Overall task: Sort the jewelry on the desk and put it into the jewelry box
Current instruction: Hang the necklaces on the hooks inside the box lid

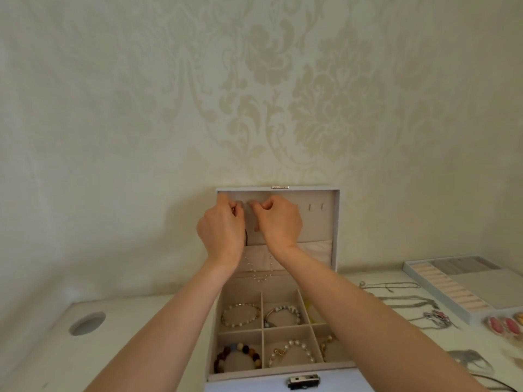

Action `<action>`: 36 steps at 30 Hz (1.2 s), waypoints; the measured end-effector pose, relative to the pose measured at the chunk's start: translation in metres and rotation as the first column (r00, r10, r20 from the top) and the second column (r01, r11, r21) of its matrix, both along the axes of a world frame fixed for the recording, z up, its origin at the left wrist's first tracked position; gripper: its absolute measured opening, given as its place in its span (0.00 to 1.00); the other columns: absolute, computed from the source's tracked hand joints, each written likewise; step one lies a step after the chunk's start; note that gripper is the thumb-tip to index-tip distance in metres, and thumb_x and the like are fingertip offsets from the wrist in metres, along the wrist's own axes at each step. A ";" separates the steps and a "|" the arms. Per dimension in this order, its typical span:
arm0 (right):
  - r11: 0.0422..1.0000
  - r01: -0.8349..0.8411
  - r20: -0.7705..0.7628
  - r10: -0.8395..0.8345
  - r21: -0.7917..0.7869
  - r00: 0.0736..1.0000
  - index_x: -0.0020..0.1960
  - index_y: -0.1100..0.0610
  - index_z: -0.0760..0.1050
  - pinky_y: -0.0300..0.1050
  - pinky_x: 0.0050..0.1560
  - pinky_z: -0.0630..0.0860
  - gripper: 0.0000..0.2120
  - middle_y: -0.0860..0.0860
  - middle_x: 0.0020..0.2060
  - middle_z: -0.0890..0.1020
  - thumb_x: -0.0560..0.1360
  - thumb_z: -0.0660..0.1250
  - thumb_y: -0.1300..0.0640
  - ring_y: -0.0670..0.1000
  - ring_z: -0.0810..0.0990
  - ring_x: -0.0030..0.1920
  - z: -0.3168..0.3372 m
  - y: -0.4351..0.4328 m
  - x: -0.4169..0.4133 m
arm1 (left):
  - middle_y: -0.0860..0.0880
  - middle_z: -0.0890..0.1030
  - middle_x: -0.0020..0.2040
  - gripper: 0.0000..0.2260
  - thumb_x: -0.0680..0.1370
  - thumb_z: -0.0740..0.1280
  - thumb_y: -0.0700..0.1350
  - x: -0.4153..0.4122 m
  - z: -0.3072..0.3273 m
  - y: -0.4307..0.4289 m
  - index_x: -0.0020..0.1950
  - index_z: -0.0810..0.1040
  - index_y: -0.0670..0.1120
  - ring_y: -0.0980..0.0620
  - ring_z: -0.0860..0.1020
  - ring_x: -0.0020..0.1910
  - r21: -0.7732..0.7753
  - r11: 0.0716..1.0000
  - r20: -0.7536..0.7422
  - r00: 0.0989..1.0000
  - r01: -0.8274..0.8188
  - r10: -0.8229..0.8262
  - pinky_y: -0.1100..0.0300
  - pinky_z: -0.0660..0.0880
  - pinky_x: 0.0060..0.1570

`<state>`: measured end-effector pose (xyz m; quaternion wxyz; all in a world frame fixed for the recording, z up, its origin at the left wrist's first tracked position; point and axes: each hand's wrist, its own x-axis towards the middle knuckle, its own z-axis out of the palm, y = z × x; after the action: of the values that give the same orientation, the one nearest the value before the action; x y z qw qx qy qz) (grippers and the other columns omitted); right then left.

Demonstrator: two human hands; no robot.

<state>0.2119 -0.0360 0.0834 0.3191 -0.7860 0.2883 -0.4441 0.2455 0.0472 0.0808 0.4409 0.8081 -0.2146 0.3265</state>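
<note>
Fingers [240,205] of the left hand [223,226] are curled in tight and pinching a dark cord [246,236], which hangs straight down from under the hand. That hand is pressed up near the top left of the open lid [317,230] of the jewelry box [249,387]. The right hand [278,219] is right beside it, almost touching. Its fingers are bunched up at the same spot, but honestly can't tell if they've actually got hold of anything. Two little hooks [316,207] sit further right on the lid, and the lid stands upright against the wall.

A thin pearl necklace [259,268] lies in the pocket at the bottom of the lid. Down in the tray part, the back left compartment has a pale bead bracelet [240,314] and the back middle one has a bangle with beads [283,314]. Front left holds a chunky wooden bead bracelet [237,358], and front middle holds a pearl bracelet [291,353]. The right arm covers most of the right-hand compartments. The metal latch [303,381] is on the front edge.

Off to the right on the white surface [141,335] there are silver chains [396,287], a ring tray [452,290] and some pink clips [506,325]. On the left the surface has a round cable hole [87,323].
</note>
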 end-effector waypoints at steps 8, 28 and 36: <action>0.987 -0.148 -0.069 0.152 0.064 0.986 0.38 0.56 0.78 0.47 0.42 0.75 0.11 0.51 0.36 0.82 0.74 0.67 0.49 0.53 0.80 0.41 -0.016 0.003 -0.010 | 0.44 0.81 0.44 0.07 0.80 0.58 0.45 -0.008 -0.014 0.009 0.52 0.73 0.43 0.41 0.79 0.44 0.249 0.968 0.038 0.999 -0.009 0.000 0.56 0.63 0.35; 0.705 -0.548 0.105 0.567 0.450 0.817 0.56 0.59 0.80 0.37 0.39 0.75 0.09 0.53 0.43 0.81 0.77 0.64 0.62 0.46 0.78 0.38 -0.048 0.012 -0.047 | 0.53 0.81 0.52 0.11 0.78 0.62 0.41 -0.036 -0.057 0.031 0.56 0.79 0.51 0.52 0.78 0.49 0.150 0.968 -0.149 0.972 0.203 -0.181 0.62 0.69 0.41; 0.683 -0.509 0.094 0.547 0.525 0.832 0.59 0.62 0.74 0.37 0.42 0.77 0.17 0.55 0.42 0.80 0.71 0.68 0.70 0.47 0.79 0.38 -0.047 0.004 -0.063 | 0.52 0.71 0.65 0.16 0.75 0.62 0.36 -0.034 -0.063 0.030 0.62 0.76 0.45 0.54 0.68 0.64 0.367 0.883 -0.006 0.950 0.293 -0.312 0.62 0.70 0.58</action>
<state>0.1486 -0.0324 0.0366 0.6267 -0.7311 0.1713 -0.2082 0.2113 0.0767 0.0183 0.3233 0.8232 -0.4062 0.2297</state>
